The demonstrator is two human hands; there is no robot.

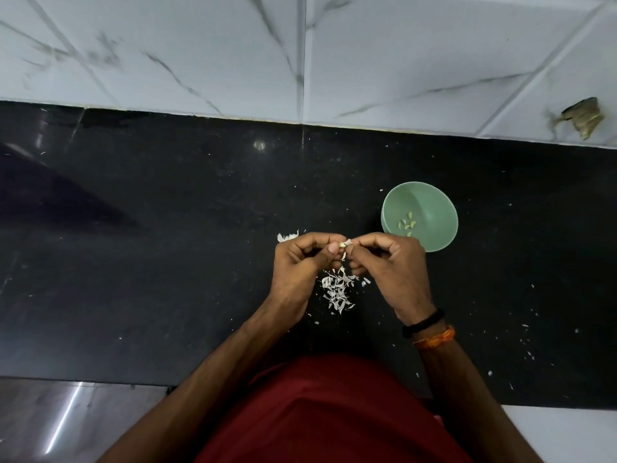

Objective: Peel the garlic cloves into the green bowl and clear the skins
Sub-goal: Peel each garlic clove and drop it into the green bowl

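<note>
Black stone surface [167, 262] carries the green bowl [434, 202] just beyond the right hand [390, 269], nearer it than the left hand [300, 262], both pinching one garlic clove [344, 243] between them.

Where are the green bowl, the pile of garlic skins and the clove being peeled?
green bowl [434, 208]: head view, bare inner wall.
pile of garlic skins [338, 290]: head view, middle of the heap.
clove [344, 244]: head view, part showing between the fingertips.

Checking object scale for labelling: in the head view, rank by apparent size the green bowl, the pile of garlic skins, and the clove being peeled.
1. green bowl
2. pile of garlic skins, clearly smaller
3. garlic clove, pinched between left hand and right hand, mostly hidden
</note>
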